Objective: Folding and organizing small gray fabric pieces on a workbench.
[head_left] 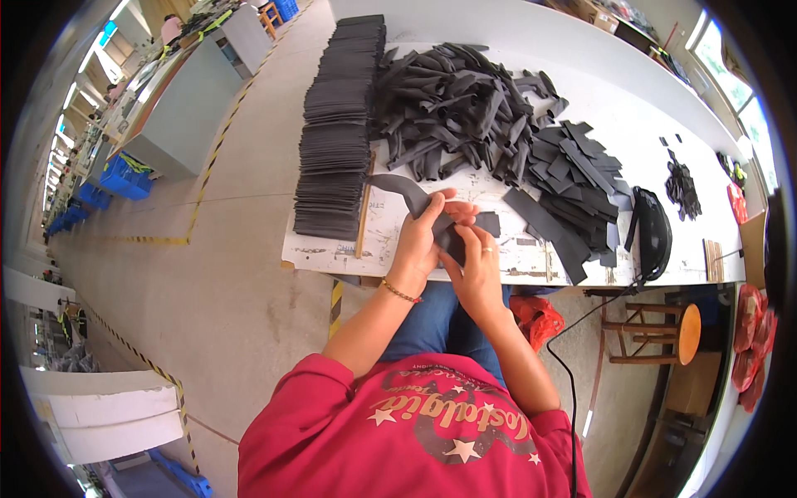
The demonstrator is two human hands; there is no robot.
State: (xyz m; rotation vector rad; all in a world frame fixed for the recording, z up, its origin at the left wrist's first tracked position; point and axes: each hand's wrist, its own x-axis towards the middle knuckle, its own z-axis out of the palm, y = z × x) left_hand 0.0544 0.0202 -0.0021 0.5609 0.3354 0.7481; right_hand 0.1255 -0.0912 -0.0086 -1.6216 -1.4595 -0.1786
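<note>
A curved black strip, of fabric or thin foam, is held between my two hands over the front edge of a white table. My left hand has its thumb pressed on the strip, and one end sticks out past it to the left. At the strip's lower end, my right hand pinches it between thumb and fingers. Just beyond my hands lies a heap of curled black pieces. Flat black pieces are piled to the right of it. A long row of stacked black strips lines the table's left side.
On the table's right stand a rounded black object with a cord and a small dark bundle. Below the table are a red plastic bag and a wooden stool. A wooden strip lies beside the stacked row.
</note>
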